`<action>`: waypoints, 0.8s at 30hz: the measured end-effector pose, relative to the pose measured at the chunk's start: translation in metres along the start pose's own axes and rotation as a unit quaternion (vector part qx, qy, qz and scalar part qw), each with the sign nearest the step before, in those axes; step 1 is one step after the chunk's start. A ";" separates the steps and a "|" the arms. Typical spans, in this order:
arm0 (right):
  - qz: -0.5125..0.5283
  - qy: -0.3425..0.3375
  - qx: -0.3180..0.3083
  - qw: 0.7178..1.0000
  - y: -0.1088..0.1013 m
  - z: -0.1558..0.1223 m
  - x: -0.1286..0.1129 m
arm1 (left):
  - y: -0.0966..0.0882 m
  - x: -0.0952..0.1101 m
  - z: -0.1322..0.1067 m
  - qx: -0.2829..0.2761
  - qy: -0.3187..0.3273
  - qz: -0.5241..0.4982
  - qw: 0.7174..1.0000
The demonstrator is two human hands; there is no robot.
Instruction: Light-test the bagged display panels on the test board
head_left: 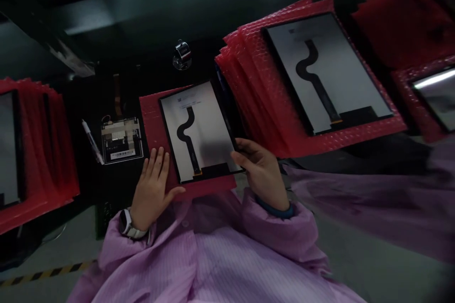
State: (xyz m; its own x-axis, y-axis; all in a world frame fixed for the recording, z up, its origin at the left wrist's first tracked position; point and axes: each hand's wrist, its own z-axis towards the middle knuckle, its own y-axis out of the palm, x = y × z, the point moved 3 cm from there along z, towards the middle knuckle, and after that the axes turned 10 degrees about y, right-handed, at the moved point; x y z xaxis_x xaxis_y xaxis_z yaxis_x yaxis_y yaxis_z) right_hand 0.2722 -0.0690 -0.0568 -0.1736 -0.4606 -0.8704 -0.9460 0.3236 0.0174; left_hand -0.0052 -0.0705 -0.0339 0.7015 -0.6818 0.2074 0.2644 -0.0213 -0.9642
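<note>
A display panel with a silvery back and a black curved flex cable lies over a red bubble-wrap sheet in front of me. My right hand pinches the panel's lower right corner, thumb on top and fingers beneath. With fingers stretched out, my left hand lies flat on the red sheet's lower left part, beside the panel. Left of the sheet sits a small test board with a label and tape strips, an orange flex strip rising behind it.
A white pen lies left of the board. A chrome tally counter stands behind. At right, another panel tops a stack of red bubble-wrap sheets; more red sheets stand at left. Someone's pink sleeve reaches in from the right.
</note>
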 end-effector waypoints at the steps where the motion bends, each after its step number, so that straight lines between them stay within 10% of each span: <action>1: -0.001 -0.005 -0.001 1.000 0.001 0.000 -0.002 | 0.005 -0.002 -0.001 -0.006 0.002 0.012 1.000; 18: 0.035 -0.007 -0.030 0.999 0.024 0.019 -0.004 | 0.013 -0.033 0.035 0.021 -0.015 -0.092 0.995; 24: 0.021 -0.023 -0.027 0.999 0.026 0.029 0.001 | 0.002 -0.017 0.027 0.135 0.067 -0.046 0.988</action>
State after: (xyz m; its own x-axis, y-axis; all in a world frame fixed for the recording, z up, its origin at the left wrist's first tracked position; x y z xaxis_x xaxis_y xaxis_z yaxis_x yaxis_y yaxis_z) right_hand 0.2551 -0.0371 -0.0712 -0.2012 -0.4095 -0.8899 -0.9519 0.2960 0.0790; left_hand 0.0011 -0.0387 -0.0347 0.5769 -0.7772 0.2514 0.5023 0.0948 -0.8595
